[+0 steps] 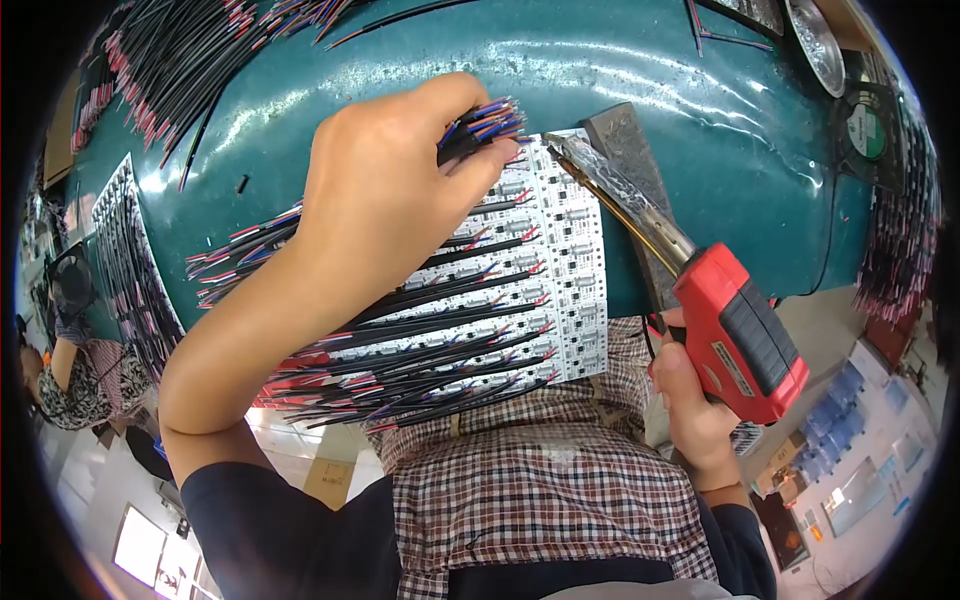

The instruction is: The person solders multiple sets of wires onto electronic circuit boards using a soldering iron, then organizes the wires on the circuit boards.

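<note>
My left hand [385, 165] is closed around a bundle of cut black cables [490, 125] with blue, red and white wire ends, held over the far edge of a white circuit board panel [575, 250]. Rows of black cables [460, 345] lie across that panel, their right ends at its pads. Gripped low in my right hand [690, 410] is a red and black soldering gun [740, 335]. Its tip points up and left, close to the panel's far edge and my left fingertips. Whether the tip touches a pad I cannot tell.
A dark grey bar [630, 150] lies along the panel's right side on the green table mat [740, 150]. Loose cable piles [185, 70] are at the far left, beside another wired panel [135, 265]. A black fan [868, 130] and more cables [900, 240] stand right.
</note>
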A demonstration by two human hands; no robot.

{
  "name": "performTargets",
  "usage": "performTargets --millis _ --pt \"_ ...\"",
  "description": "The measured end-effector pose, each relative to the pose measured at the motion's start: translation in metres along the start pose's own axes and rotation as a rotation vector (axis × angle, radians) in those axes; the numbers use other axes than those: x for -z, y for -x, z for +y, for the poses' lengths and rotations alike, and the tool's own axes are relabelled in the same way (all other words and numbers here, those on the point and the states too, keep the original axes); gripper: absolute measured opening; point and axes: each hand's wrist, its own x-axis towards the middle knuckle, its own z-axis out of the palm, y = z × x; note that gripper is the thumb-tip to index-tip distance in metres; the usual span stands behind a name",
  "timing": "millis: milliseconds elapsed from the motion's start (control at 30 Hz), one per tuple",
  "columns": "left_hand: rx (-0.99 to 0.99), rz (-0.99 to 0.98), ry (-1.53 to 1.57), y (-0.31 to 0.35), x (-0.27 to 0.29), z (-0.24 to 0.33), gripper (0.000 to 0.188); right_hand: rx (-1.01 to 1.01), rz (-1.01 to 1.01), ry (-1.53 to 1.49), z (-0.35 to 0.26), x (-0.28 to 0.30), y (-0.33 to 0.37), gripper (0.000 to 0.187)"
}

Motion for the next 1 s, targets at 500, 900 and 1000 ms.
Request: performTargets --millis 500,900,1000 --pt "-0.185 0.098 -0.167 0.01 -0.014 0.003 0.02 -0.025 -0.009 0.062 0.008 0.004 0.011 0.028" --pt "-0.186 0.076 -0.144 0.01 -0.016 0.002 0.016 0.103 0.061 0.108 0.01 0.0 0.009 0.021" --pt "-0.209 0.078 -0.138 0.009 -0.015 0.0 0.016 0.106 0.123 -0.029 0.012 -0.005 0.012 0.025"
